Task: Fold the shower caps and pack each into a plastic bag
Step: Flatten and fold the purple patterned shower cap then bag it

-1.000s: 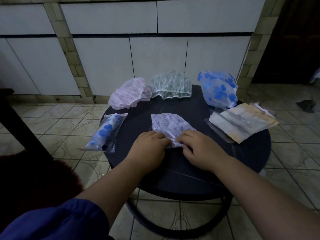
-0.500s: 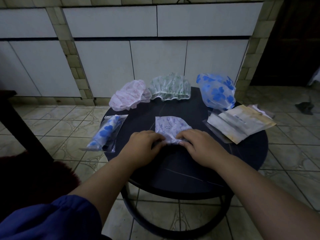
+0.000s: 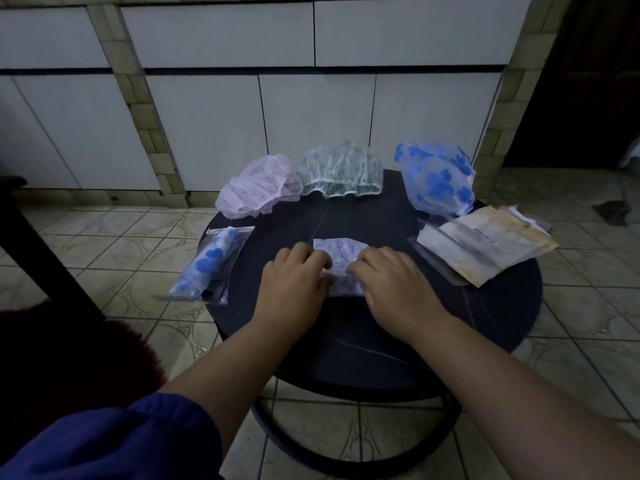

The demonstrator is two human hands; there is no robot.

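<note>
A white shower cap with a pale purple print lies folded small at the middle of the round dark table. My left hand and my right hand sit side by side on its near part, fingers curled over the fold and gripping it. Only the far edge and a strip between the hands show. At the table's back lie a pink cap, a green-printed cap and a blue-flowered cap. A blue-flowered cap packed in a clear bag rests at the left edge.
A stack of empty plastic bags lies at the table's right side. White cabinet doors stand behind the table. Tiled floor surrounds it. A dark furniture leg slants at the left.
Both hands have moved away from me across the table, folding the purple-printed cap over itself. Less of the cap shows beyond the fingers than before.
</note>
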